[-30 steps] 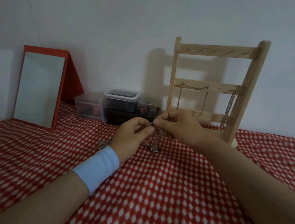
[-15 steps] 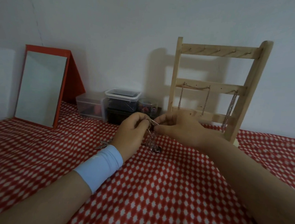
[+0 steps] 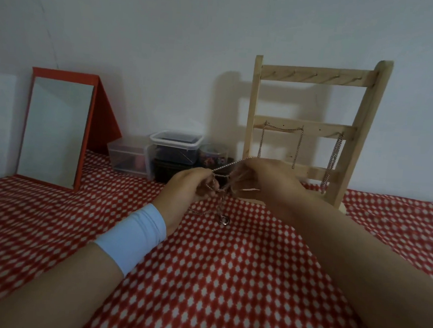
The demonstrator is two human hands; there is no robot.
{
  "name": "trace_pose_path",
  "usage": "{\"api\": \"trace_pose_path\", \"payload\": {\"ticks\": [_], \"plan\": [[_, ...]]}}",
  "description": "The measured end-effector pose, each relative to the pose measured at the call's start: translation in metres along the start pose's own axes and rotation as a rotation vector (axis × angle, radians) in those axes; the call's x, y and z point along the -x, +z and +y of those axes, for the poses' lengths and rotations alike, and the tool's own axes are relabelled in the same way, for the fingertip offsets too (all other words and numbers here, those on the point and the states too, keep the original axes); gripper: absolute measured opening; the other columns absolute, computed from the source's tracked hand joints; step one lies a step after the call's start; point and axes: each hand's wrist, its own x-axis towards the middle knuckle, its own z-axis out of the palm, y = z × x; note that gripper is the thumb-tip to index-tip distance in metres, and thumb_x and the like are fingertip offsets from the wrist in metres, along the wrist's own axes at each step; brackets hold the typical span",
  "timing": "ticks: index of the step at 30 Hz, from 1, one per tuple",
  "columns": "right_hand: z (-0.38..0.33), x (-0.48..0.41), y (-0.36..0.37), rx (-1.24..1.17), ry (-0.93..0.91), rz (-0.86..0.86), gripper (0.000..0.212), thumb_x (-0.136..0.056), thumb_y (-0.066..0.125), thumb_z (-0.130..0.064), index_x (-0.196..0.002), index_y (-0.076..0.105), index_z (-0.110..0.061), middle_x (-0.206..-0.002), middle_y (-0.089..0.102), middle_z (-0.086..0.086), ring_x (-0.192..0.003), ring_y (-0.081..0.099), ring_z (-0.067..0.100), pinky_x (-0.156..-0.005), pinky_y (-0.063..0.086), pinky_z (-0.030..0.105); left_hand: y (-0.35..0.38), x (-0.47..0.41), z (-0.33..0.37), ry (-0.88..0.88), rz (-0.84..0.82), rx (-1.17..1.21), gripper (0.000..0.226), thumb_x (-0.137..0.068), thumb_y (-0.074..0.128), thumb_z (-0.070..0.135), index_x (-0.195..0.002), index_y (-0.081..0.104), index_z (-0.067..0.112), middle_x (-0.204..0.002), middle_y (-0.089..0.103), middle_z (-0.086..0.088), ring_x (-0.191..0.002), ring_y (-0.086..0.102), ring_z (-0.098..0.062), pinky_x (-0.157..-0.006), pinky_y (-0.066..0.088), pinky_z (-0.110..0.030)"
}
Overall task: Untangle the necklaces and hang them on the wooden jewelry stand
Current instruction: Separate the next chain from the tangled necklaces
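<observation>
I see my left hand (image 3: pixel 187 187) and right hand (image 3: pixel 265 183) close together above the red dotted cloth (image 3: pixel 227 281). Both pinch the tangled necklace (image 3: pixel 226 168). One bit of chain slants between them, low on the left, higher on the right. Another bit hangs straight down to a ring (image 3: pixel 224 220) right at the cloth. The wooden stand (image 3: pixel 318 77) stands just behind.

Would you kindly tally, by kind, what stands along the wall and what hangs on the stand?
Red-framed mirror: 1
Wooden jewelry stand: 1
Hung necklaces: 2
Clear plastic containers: 3
Dark box: 1
Total: 8
</observation>
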Motion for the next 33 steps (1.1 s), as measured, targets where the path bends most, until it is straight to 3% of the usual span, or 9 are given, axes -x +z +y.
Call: {"api": "trace_pose_path", "payload": {"ticks": [2, 5, 8, 12, 17, 21, 25, 30, 33], "plan": [[-0.001, -0.001, -0.004, -0.159, 0.029, -0.122, 0.029, -0.103, 0.050, -0.025, -0.084, 0.064, -0.009, -0.085, 0.073, 0.008, -0.080, 0.068, 0.023, -0.089, 0.053, 0.043, -0.002, -0.001, 0.003, -0.024, -0.003, 0.120, 0.051, -0.097, 0.047, 0.019, -0.049, 0.064, 0.022, -0.070, 0.063, -0.001, -0.075, 0.057, -0.016, -0.091, 0.046, -0.036], [0.000, 0.000, -0.010, -0.323, 0.035, -0.245, 0.040, -0.102, 0.048, -0.030, -0.065, 0.048, -0.017, -0.071, 0.060, 0.007, -0.073, 0.062, 0.023, -0.090, 0.051, 0.045, -0.005, -0.003, 0.007, -0.034, -0.015, 0.344, 0.024, -0.095, 0.049, 0.016, -0.075, 0.061, 0.013, -0.072, 0.061, -0.002, -0.072, 0.058, -0.018, -0.082, 0.048, -0.034], [0.001, 0.000, -0.012, -0.397, -0.011, -0.312, 0.035, -0.101, 0.051, -0.021, -0.067, 0.044, -0.015, -0.066, 0.043, 0.005, -0.067, 0.056, 0.021, -0.085, 0.056, 0.045, -0.008, -0.004, 0.008, -0.022, -0.075, 0.388, 0.023, -0.094, 0.051, 0.008, -0.072, 0.049, 0.015, -0.078, 0.064, -0.005, -0.075, 0.063, -0.021, -0.071, 0.054, -0.034], [0.003, -0.003, -0.008, -0.348, -0.052, -0.293, 0.030, -0.092, 0.058, 0.009, -0.075, 0.050, -0.014, -0.076, 0.055, 0.009, -0.071, 0.058, 0.022, -0.069, 0.059, 0.038, -0.005, -0.003, 0.008, 0.010, -0.146, 0.470, 0.027, -0.087, 0.057, 0.003, -0.069, 0.044, 0.019, -0.088, 0.068, -0.006, -0.084, 0.068, -0.023, -0.082, 0.057, -0.041], [0.006, -0.003, -0.010, -0.007, -0.025, -0.281, 0.034, -0.089, 0.056, 0.019, -0.083, 0.048, -0.014, -0.074, 0.052, 0.008, -0.063, 0.053, 0.019, -0.054, 0.052, 0.027, -0.005, -0.006, 0.007, 0.078, -0.137, 0.479, 0.027, -0.086, 0.054, -0.005, -0.072, 0.047, 0.018, -0.079, 0.063, -0.001, -0.080, 0.067, -0.017, -0.083, 0.057, -0.043], [0.002, 0.003, -0.008, 0.237, -0.041, -0.318, 0.026, -0.088, 0.064, 0.012, -0.091, 0.052, -0.011, -0.080, 0.059, 0.007, -0.068, 0.060, 0.017, -0.063, 0.056, 0.028, -0.004, -0.007, 0.007, 0.104, -0.090, 0.439, 0.037, -0.087, 0.045, -0.019, -0.075, 0.044, 0.016, -0.075, 0.060, -0.002, -0.075, 0.065, -0.015, -0.081, 0.059, -0.037], [0.000, 0.007, -0.006, 0.172, -0.012, -0.337, 0.023, -0.092, 0.063, 0.010, -0.113, 0.057, 0.002, -0.106, 0.075, 0.018, -0.099, 0.074, 0.030, -0.089, 0.061, 0.040, -0.004, -0.005, 0.010, 0.134, -0.060, 0.316, 0.036, -0.088, 0.046, -0.021, -0.081, 0.043, 0.014, -0.080, 0.060, -0.002, -0.077, 0.065, -0.014, -0.084, 0.058, -0.038], [-0.003, 0.006, -0.006, -0.013, 0.029, -0.294, 0.027, -0.094, 0.048, 0.019, -0.108, 0.048, -0.005, -0.087, 0.074, 0.016, -0.078, 0.076, 0.030, -0.071, 0.065, 0.037, -0.006, -0.003, 0.010, 0.122, 0.015, 0.103, 0.025, -0.088, 0.056, -0.014, -0.096, 0.049, 0.008, -0.092, 0.062, -0.008, -0.087, 0.065, -0.021, -0.066, 0.060, -0.033], [-0.002, 0.004, -0.006, 0.031, -0.016, -0.248, 0.016, -0.096, 0.053, 0.007, -0.108, 0.050, -0.004, -0.083, 0.073, 0.015, -0.080, 0.074, 0.030, -0.082, 0.062, 0.043, -0.001, -0.003, 0.012, 0.091, 0.000, 0.124, 0.029, -0.087, 0.055, -0.015, -0.090, 0.044, 0.011, -0.085, 0.060, -0.005, -0.086, 0.061, -0.022, -0.078, 0.059, -0.042]]}}
